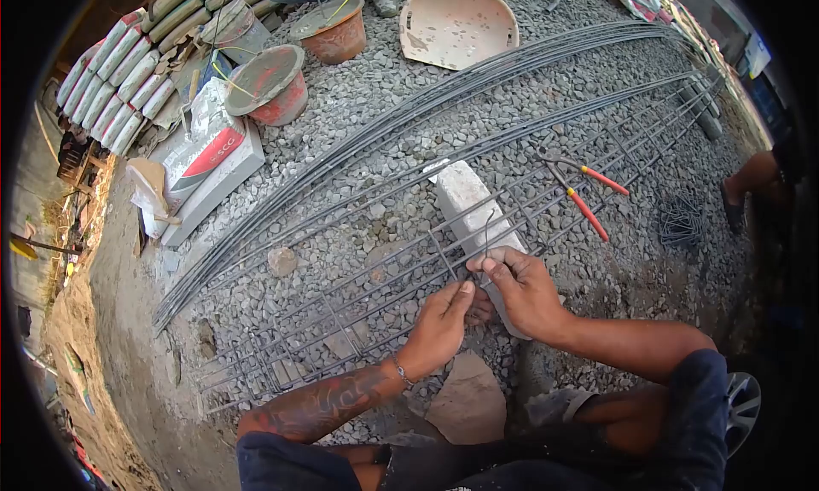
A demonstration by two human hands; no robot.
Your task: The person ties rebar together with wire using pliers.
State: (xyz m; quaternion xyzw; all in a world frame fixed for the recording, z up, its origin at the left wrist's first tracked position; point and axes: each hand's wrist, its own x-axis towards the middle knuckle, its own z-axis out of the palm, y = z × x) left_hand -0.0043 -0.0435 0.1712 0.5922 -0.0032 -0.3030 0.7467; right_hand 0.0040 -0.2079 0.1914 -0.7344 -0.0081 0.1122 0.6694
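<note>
Dark sleeve [286, 464] lower left, right hand [522, 295] pinches thin wire [490, 223] mid-frame, left hand [433, 325] beside it, grip unclear, wire best kept snug on rebar cage [444, 257]

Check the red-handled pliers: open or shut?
Open: the pliers lie with their two handles spread well apart. The jaw tips are too small to judge.

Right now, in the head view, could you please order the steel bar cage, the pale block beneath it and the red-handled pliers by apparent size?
By overall span, largest to smallest:
1. Steel bar cage
2. Pale block, partly covered by bars and hands
3. Red-handled pliers
</note>
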